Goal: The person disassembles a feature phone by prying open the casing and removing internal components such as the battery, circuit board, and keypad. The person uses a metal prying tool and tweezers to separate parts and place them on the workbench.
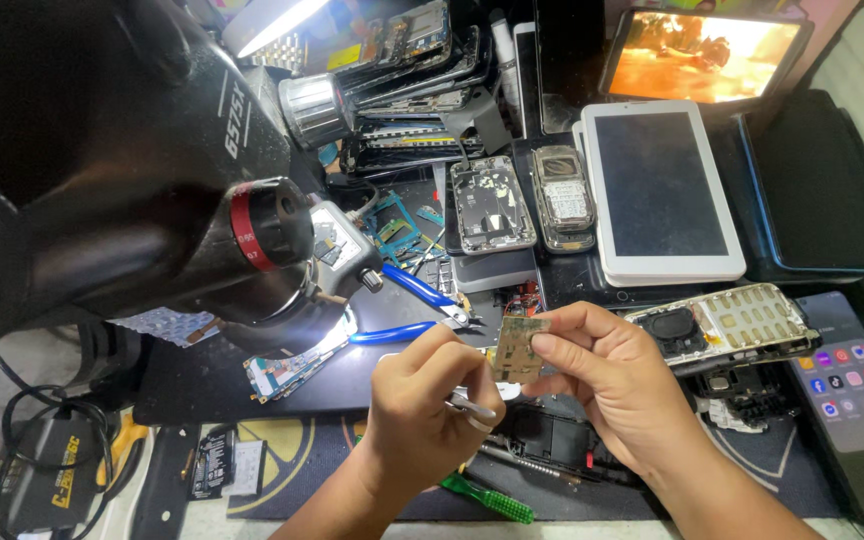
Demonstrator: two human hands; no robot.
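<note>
My right hand (612, 385) pinches a small greenish-gold circuit board (518, 349) upright between thumb and fingers, just above the black work mat (202, 375). My left hand (422, 405) is curled beside it, gripping metal tweezers (472, 407) whose silver end sticks out by its fingers, right next to the board's lower edge. Both hands hover over the mat's front middle, above a dark opened phone body (552, 440).
A large black microscope (122, 170) looms at left over a lit blue circuit board (287, 370). Blue-handled cutters (422, 305), a green screwdriver (492, 500), a white tablet (660, 190), stripped phones (492, 205), a keypad frame (732, 325) and a lit smartphone (852, 385) crowd the bench.
</note>
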